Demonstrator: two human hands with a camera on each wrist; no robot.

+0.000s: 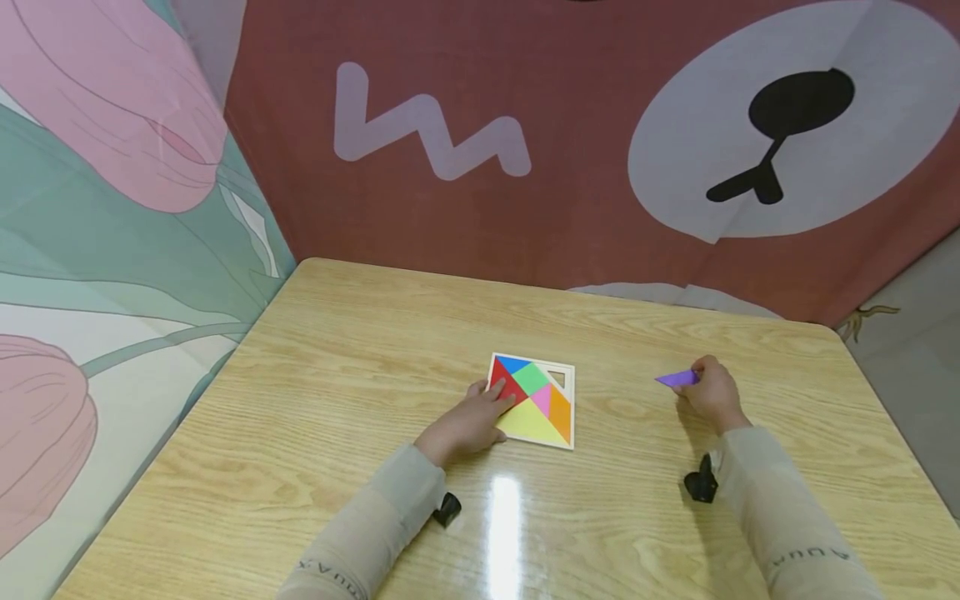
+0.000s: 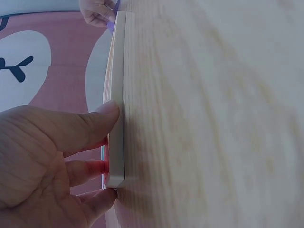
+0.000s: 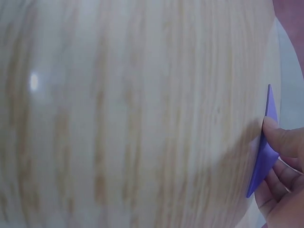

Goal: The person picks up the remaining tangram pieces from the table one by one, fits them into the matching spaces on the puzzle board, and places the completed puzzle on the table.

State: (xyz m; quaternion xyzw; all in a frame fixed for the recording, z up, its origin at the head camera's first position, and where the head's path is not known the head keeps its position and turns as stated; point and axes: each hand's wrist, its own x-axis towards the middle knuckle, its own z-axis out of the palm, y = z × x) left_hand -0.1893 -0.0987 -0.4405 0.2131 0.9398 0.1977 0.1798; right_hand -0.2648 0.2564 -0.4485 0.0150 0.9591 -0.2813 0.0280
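A square tangram board (image 1: 573,412) with a pale frame lies on the table. Red, blue, green, pink, orange and yellow pieces fill most of it; its upper right corner shows bare wood colour. My left hand (image 1: 467,422) holds the board's left side, fingertips on the red triangle (image 1: 502,375) and thumb against the near edge. In the left wrist view, thumb and fingers close about the board's pale side (image 2: 117,76). Off to the right, my right hand (image 1: 716,395) pinches a purple triangle (image 3: 261,166) between thumb and fingers, apart from the board.
The light wood table (image 1: 360,333) reaches back to a red-brown cloth (image 1: 450,225) with a printed animal face. A flower-patterned cloth (image 1: 150,292) hangs along the left. Black wrist devices (image 1: 702,481) sit below both sleeves.
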